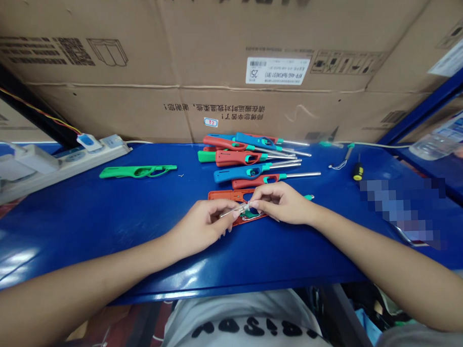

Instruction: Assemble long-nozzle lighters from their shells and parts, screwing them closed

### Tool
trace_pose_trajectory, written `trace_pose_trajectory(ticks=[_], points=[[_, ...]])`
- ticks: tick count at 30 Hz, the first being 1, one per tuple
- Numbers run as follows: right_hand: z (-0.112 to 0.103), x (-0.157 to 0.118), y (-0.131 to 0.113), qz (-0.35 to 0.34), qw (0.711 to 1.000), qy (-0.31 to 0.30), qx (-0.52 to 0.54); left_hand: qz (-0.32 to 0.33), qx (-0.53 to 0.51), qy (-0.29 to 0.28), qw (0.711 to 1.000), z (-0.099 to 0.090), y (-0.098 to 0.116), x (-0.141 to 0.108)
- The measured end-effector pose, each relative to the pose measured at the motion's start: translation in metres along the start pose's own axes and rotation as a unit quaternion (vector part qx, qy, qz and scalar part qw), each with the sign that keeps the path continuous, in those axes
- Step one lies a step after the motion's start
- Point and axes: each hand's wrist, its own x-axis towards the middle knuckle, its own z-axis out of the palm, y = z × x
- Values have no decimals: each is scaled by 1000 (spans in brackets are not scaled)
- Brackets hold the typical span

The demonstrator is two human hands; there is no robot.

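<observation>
My left hand [210, 220] pinches a small clear fuel tank [233, 211] with a pale fitting at its right end. From the right, my right hand [278, 202] closes its thumb and forefinger on that fitting. Directly beneath both hands lies an opened orange lighter shell [220, 195], mostly hidden by my fingers, with a thin white wire [252, 218] over it. A teal tip [309, 197] shows past my right hand. Behind them is a pile of red and blue long-nosed lighters [242, 173] with metal barrels.
A green lighter shell [136, 171] lies at the left near a tiny screw [181, 175]. A yellow-black screwdriver [357, 171] and a small wired part [345, 157] are at right. A power strip [90, 154] lines the left edge; a large cardboard box [138, 106] walls the back.
</observation>
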Motion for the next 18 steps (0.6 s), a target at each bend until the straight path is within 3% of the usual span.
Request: trace_pose_trajectory(ticks=[10,18], points=[[1,0,6,-7,999,-5,-49,-4,36,-5,999,2,3,-1],[-6,4,-3,43,996,-36,64,-1,-9,4,1000,2,5,0]])
